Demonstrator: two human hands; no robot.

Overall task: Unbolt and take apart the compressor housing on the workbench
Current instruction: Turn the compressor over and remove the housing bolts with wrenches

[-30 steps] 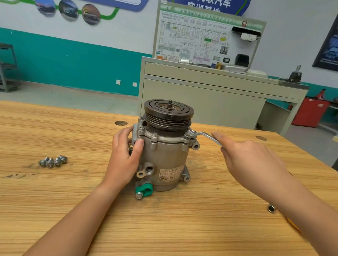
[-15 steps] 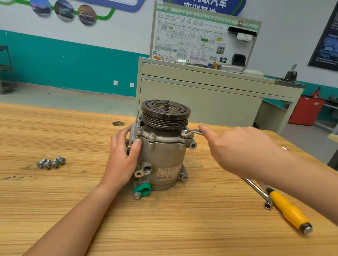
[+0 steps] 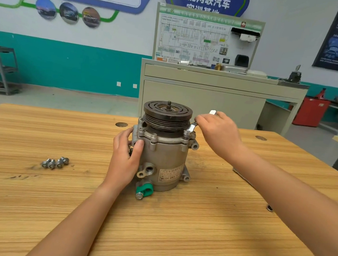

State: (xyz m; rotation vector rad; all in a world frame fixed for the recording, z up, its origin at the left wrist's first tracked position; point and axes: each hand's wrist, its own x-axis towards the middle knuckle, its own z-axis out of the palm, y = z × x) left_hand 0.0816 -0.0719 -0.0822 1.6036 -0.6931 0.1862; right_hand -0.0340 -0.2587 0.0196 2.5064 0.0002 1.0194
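the cast-metal compressor (image 3: 162,148) looked heavy and rigid; the left hand (image 3: 125,160) clasped its flank to steady it, the right hand (image 3: 216,131) gripped the wrench (image 3: 192,127).

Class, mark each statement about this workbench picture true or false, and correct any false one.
1. The compressor stands upright, pulley on top. True.
2. The left hand holds the wrench. False: the right hand grips it, and the left hand holds the compressor's side.
3. Loose bolts lie on the workbench to the left of the compressor. True.
4. The green clip sits beside the pulley. False: it is at the compressor's base, on the near side.
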